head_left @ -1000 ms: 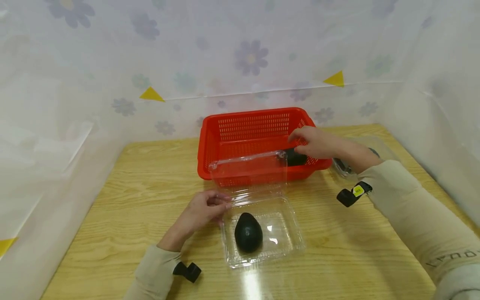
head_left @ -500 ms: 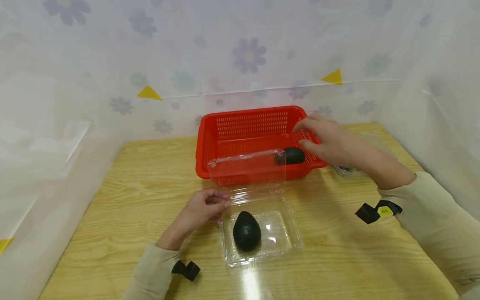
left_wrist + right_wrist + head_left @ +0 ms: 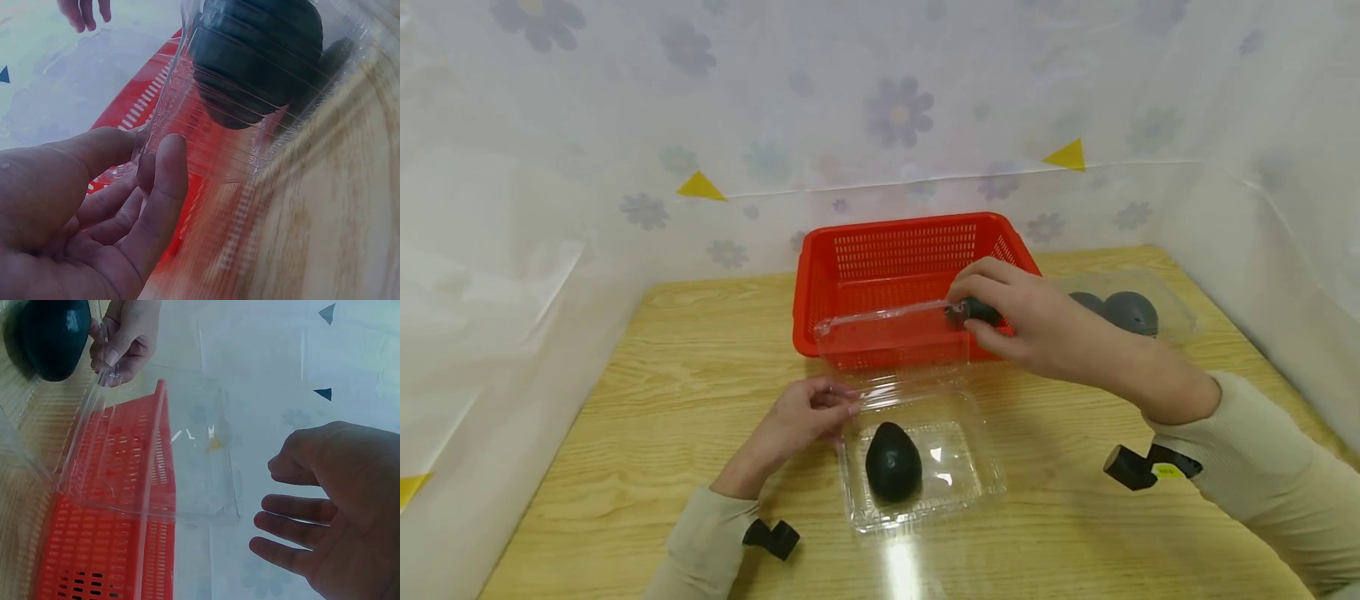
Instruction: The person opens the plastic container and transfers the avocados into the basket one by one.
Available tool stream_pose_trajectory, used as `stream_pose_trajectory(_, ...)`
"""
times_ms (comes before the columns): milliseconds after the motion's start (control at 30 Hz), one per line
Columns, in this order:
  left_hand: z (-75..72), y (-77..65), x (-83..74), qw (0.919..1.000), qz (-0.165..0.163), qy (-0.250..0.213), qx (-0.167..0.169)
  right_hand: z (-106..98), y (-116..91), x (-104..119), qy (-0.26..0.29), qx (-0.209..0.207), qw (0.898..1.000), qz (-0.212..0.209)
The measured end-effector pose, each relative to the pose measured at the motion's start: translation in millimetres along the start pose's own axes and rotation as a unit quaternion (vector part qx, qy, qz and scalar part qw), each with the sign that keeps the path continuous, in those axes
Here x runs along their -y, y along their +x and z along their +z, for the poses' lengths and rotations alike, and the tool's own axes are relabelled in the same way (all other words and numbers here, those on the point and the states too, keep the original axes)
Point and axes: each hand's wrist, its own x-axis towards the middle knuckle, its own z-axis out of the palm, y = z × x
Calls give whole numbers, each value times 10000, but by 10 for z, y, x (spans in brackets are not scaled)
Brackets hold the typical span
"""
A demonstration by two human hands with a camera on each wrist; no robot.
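Left grip: thumb and fingers pinch the near-side edge of the clear clamshell, by the hinge. Right grip: thumb and fingers apart, nothing held in the wrist views. From the head it's over the basket avocado, inside the red basket; contact is fairly hard to call, fingers block it. Just right of left grip, the packed avocado lies in the clamshell base, bare plastic beside it. Lid is up, just beyond left grip. Right of right grip, partly behind the arm: other clear box, at least two dark round pieces there. My read: clamshell about half loaded, one in, basket one left, closing not done.
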Motion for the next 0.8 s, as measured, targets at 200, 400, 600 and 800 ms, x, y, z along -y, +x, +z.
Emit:
stream_pose_trajectory(200,0,-85,-138,9999,-64,11,124,175,20,92,-30,172,9995,-257)
stream_pose_trajectory(400,-3,-101,-180,9997,-102,-30,214,379,33,200,-276,319,9965,-725)
stream_pose_trajectory(600,6,-85,-175,9996,-101,-42,269,505,33,278,-235,461,9953,-822)
stream_pose_trajectory(800,6,-87,-174,9995,-151,-4,265,592,25,326,-19,614,9942,-884)
